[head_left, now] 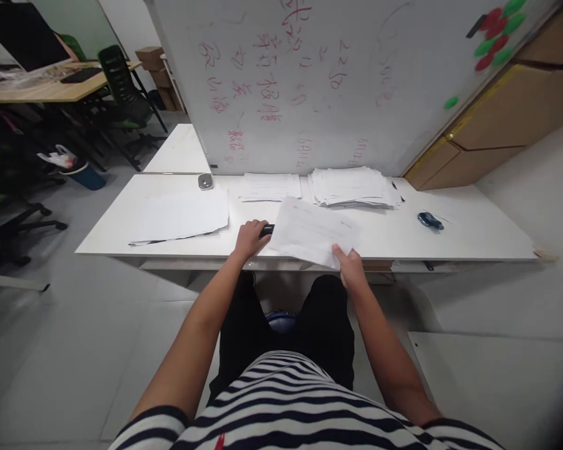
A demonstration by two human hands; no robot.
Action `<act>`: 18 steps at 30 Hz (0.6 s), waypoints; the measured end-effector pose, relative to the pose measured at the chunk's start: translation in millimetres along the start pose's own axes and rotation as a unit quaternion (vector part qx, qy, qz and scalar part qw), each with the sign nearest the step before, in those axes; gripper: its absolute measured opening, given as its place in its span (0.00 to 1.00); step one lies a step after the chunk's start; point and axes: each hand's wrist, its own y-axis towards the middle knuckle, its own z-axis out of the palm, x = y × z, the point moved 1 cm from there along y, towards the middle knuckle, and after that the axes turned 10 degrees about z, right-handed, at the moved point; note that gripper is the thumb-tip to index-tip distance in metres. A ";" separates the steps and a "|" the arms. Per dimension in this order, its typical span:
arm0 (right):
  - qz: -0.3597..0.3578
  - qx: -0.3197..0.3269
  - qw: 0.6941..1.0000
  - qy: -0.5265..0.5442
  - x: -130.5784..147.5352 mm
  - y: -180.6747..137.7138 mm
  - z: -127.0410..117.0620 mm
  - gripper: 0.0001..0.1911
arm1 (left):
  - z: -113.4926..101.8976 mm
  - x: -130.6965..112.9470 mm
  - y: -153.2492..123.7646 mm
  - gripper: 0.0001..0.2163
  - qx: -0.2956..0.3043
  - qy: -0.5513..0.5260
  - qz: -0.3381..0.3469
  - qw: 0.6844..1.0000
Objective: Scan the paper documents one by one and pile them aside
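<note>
My left hand [252, 238] is closed around a black stapler [266, 230] at the left edge of some white printed sheets [309, 231]. Most of the stapler is hidden by the fingers and the paper, so I cannot tell whether its jaw is on the sheets. Thumb on top, my right hand [349, 265] pinches the sheets at their near right corner and holds them tilted over the front of the white desk [182, 249]. Behind them lie a smaller paper stack [269, 186] and a thicker, uneven paper stack [351, 187]. More papers [182, 215] lie to the left.
A whiteboard [263, 81] with red writing stands along the desk's back. A small grey device [205, 181] sits near the left papers, and a dark blue object [430, 220] lies on the right. Cardboard boxes [497, 119] rise at the back right.
</note>
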 end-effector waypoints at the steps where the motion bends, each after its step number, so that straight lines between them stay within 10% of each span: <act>1: -0.029 0.003 0.999 -0.018 8.0 23.8 15.1 0.22 | 0.2 -0.6 0.9 0.18 0.004 0.003 -0.002 1.000; 11: -0.024 -0.004 0.956 -0.293 47.4 214.1 182.2 0.23 | 6.7 1.8 0.8 0.30 -0.039 0.014 -0.066 0.997; 14: -0.114 -0.084 0.933 -0.330 42.4 213.8 192.1 0.30 | 7.9 3.5 0.2 0.24 -0.043 0.011 -0.066 0.997; 18: -0.327 -0.111 0.806 -0.481 37.2 191.5 166.5 0.25 | 3.8 4.4 0.4 0.19 -0.027 0.007 -0.068 0.997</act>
